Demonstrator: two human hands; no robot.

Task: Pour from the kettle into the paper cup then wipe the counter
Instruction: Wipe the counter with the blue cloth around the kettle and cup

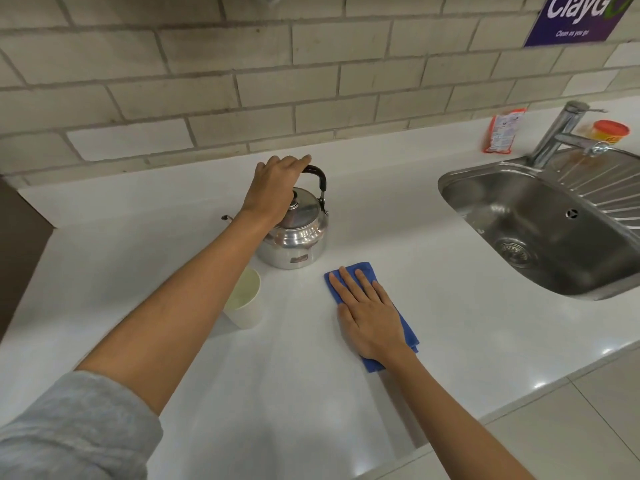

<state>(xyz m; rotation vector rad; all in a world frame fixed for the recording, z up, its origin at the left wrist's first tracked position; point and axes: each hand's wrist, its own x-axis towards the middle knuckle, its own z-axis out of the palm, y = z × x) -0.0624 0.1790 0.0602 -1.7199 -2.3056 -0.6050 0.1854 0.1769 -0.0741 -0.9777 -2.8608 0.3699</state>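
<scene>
You are in a shared kitchen. Next to the steel sink (540, 233) you see a tap (562, 133), a white counter (346, 393), and above it a "Clean as you go" sign (575, 19) on the brick wall (207, 81).

A white counter (450, 323) runs along a wall (207, 81) of pale grey brick-shaped tiles with darker grout. A purple sign (575, 19) hangs at the wall's top right, its white letters partly cut off. Set into the counter at the right is a steel sink (540, 216) with a round drain and a ribbed draining board behind it. A chrome tap (561, 136) stands at the sink's back edge. Near the tap, by the wall, sit an orange packet (502, 131) and a yellow tub (611, 131) with an orange lid. Ceiling light glints off the counter's front edge. Pale floor tiles (571, 427) show at the lower right.
</scene>
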